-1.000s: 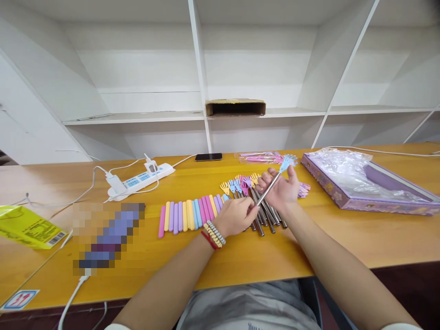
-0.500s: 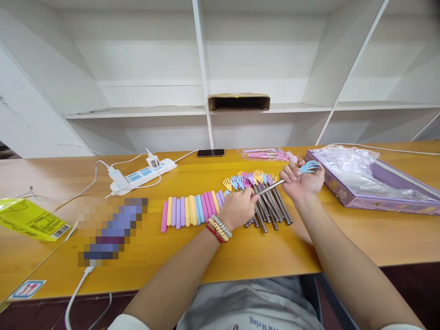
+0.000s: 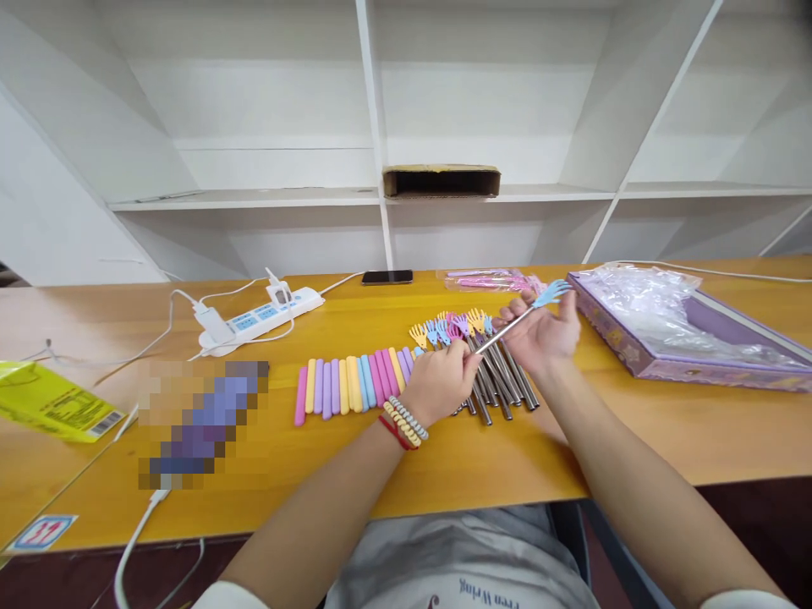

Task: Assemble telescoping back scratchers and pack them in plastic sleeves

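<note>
My left hand (image 3: 441, 381), with bead bracelets and a red cord on its wrist, is closed around the lower end of a back scratcher (image 3: 504, 330). Its metal rod slants up to the right and ends in a light blue hand-shaped head. My right hand (image 3: 544, 334) is palm up under that head, thumb and fingers apart, the rod passing over it. Below and behind lies a pile of metal back scratchers (image 3: 495, 385) with yellow, blue, pink and purple heads. To the left, coloured grip sleeves (image 3: 353, 385) lie in a row, partly hidden by my left hand.
A purple box (image 3: 640, 364) with clear plastic wrapping stands at the right. Behind the pile are pink items in a clear bag (image 3: 488, 280) and a black phone (image 3: 386, 277). At the left are a power strip (image 3: 263, 320), cables and a yellow packet (image 3: 57, 402). White shelves (image 3: 279, 199) rise behind.
My right hand has loosened from the rod near the blue head and shifted slightly left, its fingers opening. The rod's head end has moved left and up a little. My left hand keeps its grip.
</note>
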Demonstrator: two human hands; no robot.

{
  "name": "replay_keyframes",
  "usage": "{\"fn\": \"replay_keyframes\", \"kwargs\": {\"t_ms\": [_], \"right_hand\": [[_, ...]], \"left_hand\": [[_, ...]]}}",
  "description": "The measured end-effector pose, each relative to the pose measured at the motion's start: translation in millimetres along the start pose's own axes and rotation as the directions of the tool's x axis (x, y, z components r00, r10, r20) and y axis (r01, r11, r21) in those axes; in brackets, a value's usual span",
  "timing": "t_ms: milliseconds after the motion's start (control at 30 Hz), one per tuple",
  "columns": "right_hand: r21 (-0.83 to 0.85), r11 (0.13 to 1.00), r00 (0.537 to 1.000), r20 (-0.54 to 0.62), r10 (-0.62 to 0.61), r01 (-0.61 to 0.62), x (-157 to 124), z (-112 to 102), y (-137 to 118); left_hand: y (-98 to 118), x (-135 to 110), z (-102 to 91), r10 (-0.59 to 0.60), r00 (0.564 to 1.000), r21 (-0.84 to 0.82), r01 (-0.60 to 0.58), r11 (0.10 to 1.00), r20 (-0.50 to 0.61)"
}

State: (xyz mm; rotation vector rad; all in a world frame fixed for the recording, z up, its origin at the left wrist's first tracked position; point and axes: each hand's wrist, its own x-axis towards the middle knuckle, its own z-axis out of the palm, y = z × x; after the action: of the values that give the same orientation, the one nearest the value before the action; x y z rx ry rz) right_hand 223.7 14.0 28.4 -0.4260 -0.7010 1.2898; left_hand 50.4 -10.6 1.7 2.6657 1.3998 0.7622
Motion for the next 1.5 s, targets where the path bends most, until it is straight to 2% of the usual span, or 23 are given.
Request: {"fn": "replay_keyframes", "kwargs": {"t_ms": [167, 267, 400, 567, 733, 833, 1000, 1133, 1400, 1467, 1500], "right_hand": [[-0.257, 0.966, 0.996, -0.093, 0.010, -0.034, -4.3, 12.4, 28.6], [-0.385, 0.922, 0.998, -0.060, 0.019, -0.040, -4.8, 9.7, 37.5], [-0.518, 0.854, 0.998, 0.008, 0.070, -0.056, -3.1, 0.9, 36.7], [-0.594, 0.793, 0.962, 0.118, 0.247, -0.131, -4.0, -2.2, 32.5], [-0.619, 0.776, 0.923, 0.217, 0.318, -0.121, -6.5, -4.5, 32.8], [-0.655, 0.746, 0.908, 0.229, 0.352, -0.124, -6.3, -5.7, 34.6], [-0.656, 0.743, 0.940, 0.154, 0.306, -0.134, -8.5, 0.4, 33.3], [-0.696, 0.717, 0.966, 0.161, 0.200, -0.032, -12.8, 5.5, 30.2], [-0.838, 0.543, 0.974, 0.165, 0.158, 0.054, -12.6, 4.4, 31.5], [-0.893, 0.437, 0.984, 0.161, 0.079, 0.111, -8.5, 1.1, 26.5], [-0.929, 0.344, 0.987, 0.157, 0.040, 0.134, -6.0, -1.1, 23.3]], "left_hand": [[-8.4, 0.0, -0.9, -0.075, 0.996, 0.027, 0.076, 0.997, -0.043], [-10.4, -1.5, -1.3, -0.025, 0.999, 0.008, 0.025, 1.000, -0.029], [-9.5, -3.7, -0.6, 0.052, 0.999, 0.017, -0.053, 0.998, 0.013], [-8.8, -3.6, -0.6, 0.082, 0.996, 0.034, -0.082, 0.996, 0.018], [-8.6, -3.8, -1.9, 0.097, 0.994, 0.017, -0.098, 0.995, 0.050], [-7.4, -4.3, -3.3, 0.121, 0.989, 0.007, -0.121, 0.993, 0.080], [-3.3, -5.2, -6.0, 0.149, 0.979, 0.014, -0.152, 0.988, 0.140], [-2.2, -6.1, -6.1, 0.163, 0.968, 0.021, -0.170, 0.985, 0.192], [-3.6, -5.9, -0.8, 0.186, 0.964, 0.012, -0.192, 0.981, 0.189], [-4.2, -5.1, -0.8, 0.178, 0.968, 0.020, -0.185, 0.983, 0.178], [-5.0, -4.5, -1.2, 0.168, 0.971, 0.023, -0.174, 0.984, 0.171]]}}
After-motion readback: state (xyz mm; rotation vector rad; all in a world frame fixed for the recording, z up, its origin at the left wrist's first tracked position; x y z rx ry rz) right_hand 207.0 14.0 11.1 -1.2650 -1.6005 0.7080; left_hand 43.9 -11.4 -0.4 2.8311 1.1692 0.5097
